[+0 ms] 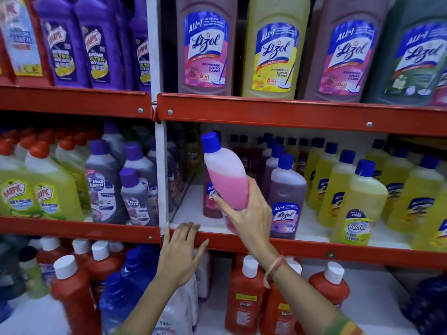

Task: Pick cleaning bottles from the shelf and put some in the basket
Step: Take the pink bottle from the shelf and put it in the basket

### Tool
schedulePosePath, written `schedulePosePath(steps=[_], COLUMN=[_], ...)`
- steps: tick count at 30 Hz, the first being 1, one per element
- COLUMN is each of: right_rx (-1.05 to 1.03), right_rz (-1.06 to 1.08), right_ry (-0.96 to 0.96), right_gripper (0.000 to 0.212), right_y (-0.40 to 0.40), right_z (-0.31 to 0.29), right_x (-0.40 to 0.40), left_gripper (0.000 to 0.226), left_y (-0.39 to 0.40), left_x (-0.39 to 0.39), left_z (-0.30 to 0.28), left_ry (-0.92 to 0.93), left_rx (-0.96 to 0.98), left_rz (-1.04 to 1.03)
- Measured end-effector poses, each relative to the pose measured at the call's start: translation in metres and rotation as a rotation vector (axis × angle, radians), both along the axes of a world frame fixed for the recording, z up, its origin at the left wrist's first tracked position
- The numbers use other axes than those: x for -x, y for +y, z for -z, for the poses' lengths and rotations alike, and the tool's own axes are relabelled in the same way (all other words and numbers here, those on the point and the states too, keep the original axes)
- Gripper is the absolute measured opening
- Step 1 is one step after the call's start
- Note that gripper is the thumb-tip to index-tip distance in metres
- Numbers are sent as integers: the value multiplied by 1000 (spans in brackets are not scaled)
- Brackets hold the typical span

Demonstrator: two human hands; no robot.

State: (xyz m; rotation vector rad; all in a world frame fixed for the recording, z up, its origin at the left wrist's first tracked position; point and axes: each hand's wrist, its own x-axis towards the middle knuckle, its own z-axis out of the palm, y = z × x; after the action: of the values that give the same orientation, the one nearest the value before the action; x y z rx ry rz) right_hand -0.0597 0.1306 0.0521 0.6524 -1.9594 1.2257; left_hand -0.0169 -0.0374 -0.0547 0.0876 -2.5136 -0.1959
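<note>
The person's two forearms are bare from the lower edge of the frame up to the hands. The left hand (pixel 179 259) carries no ring or band, and its nails are long, extending past the fingertips. The right hand (pixel 249 213) also shows no rings. Around the right wrist sits a thin thread bracelet (pixel 274 270) in pale pink and reddish strands, looped loosely more than once. Near the bottom right corner, on the right arm, the edge of a sleeve (pixel 348 326) appears, patterned in green and orange.
</note>
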Motion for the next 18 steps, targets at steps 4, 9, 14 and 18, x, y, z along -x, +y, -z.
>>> schedulePosePath(steps=[4, 9, 14, 18], right_rx=[6, 260, 232, 203], right_rz=[-77, -705, -1084, -1302], right_ry=[19, -392, -624, -758], right_gripper=[68, 61, 63, 67], right_y=[21, 49, 77, 92], right_z=[-7, -19, -21, -19], right_x=[-10, -7, -1, 3], left_gripper=[63, 58, 53, 62], left_y=[17, 33, 27, 31], left_x=[2, 11, 15, 13], left_z=[-3, -1, 9, 8], left_ry=[-17, -5, -12, -19], left_rx=[19, 13, 33, 20], left_rz=[4, 40, 62, 37])
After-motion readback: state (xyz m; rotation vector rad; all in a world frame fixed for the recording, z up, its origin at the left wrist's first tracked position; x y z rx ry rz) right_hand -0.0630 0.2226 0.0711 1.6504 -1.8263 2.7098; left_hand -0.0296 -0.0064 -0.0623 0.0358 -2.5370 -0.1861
